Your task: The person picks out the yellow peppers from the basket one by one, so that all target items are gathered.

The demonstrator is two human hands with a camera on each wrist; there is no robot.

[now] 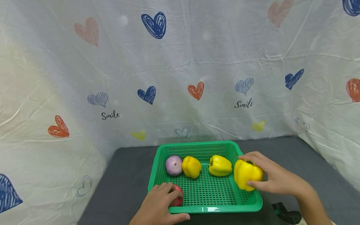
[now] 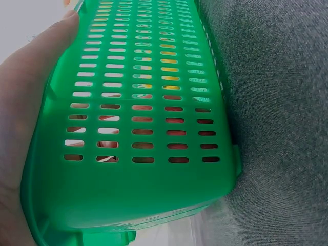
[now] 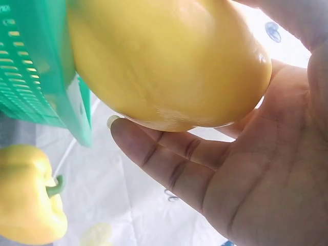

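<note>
My right hand (image 1: 277, 178) grips a yellow bell pepper (image 1: 247, 175) at the right rim of a green plastic basket (image 1: 211, 209). Its thumb is on the near side and its fingers on the far side; the pepper (image 3: 169, 61) fills the upper right wrist view. My left hand (image 1: 160, 203) holds the basket's front left rim, thumb outside and curled fingers inside. Those fingers lie against a round red fruit (image 1: 177, 197), partly covering it. From the left wrist, the hand (image 2: 25, 87) runs along the basket's rim (image 2: 46, 128).
Inside the basket, a round pale-purple vegetable (image 1: 173, 165) touches a yellow bell pepper (image 1: 192, 167), with another yellow bell pepper (image 1: 220, 165) farther right. A black device (image 1: 287, 214) lies on the dark grey tabletop (image 1: 123, 175). Behind hangs a white cloth (image 1: 174, 62) printed with hearts.
</note>
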